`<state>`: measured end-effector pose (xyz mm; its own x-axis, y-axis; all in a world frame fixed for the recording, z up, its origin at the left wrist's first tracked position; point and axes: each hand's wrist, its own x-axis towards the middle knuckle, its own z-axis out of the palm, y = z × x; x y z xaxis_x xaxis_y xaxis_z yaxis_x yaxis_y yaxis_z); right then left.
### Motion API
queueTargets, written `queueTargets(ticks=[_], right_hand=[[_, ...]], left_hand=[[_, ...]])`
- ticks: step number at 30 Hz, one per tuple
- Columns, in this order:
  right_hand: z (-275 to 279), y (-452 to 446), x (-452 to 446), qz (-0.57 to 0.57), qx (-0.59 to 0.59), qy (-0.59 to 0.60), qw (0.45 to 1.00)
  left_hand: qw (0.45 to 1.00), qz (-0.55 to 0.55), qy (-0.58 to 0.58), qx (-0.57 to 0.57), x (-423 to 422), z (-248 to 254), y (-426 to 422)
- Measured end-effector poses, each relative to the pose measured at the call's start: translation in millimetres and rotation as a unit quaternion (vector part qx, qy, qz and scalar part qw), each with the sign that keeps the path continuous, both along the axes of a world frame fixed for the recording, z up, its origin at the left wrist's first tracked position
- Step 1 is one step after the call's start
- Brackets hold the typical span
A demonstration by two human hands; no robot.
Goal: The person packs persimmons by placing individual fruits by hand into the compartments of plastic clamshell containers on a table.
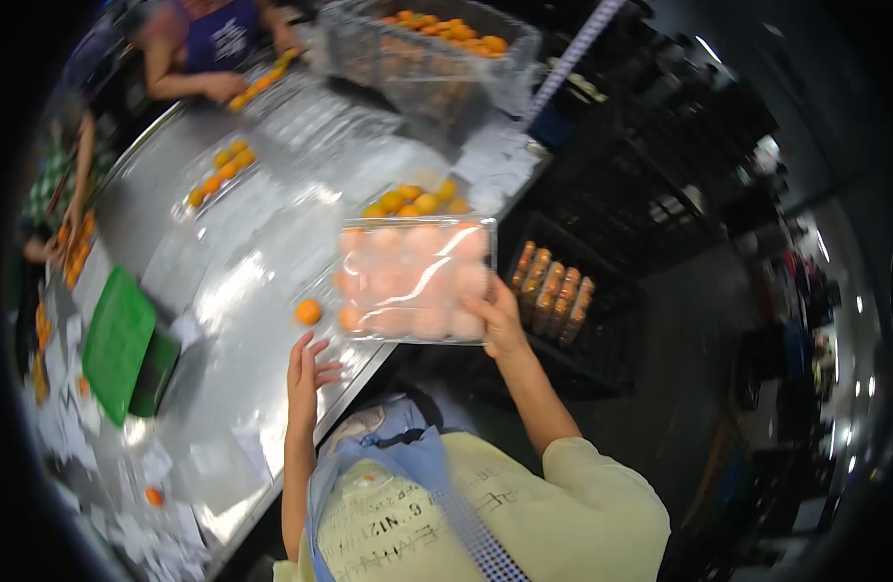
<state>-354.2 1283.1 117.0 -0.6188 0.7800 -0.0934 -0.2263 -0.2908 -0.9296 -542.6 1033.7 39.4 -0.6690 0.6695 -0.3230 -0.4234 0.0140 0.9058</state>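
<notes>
My right hand (pixel 497 318) grips the right edge of a clear plastic clamshell box (pixel 417 276) packed with rows of orange fruit, paler through the lid. The box is lifted at the table's edge and looks closed. My left hand (pixel 311 364) is free, its fingers apart, a little below the box's lower left corner. Just above those fingers a single orange (pixel 308 311) lies on the metal table (pixel 223 349). Behind the box, more oranges (pixel 408 201) sit together, partly hidden by it.
A green bin (pixel 117 344) stands at left among paper scraps. A lined crate of oranges (pixel 437 78) is at the back. Filled boxes (pixel 555 293) stand in a dark crate at right. Two co-workers handle fruit across the table, one in a purple apron (pixel 214 39).
</notes>
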Motion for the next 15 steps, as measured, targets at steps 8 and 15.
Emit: queueTargets(ticks=[8, 15], right_hand=[[-70.6, -111.0, -127.7, 0.260, -0.164, -0.036, 0.951], [-127.0, -152.9, -156.5, 0.360, -0.308, -0.138, 0.870]], left_hand=[[0.957, 0.221, -0.144, 0.122, -7.8, -18.5, -118.7], [0.920, 0.290, -0.134, 0.229, 28.3, -29.4, -180.3]])
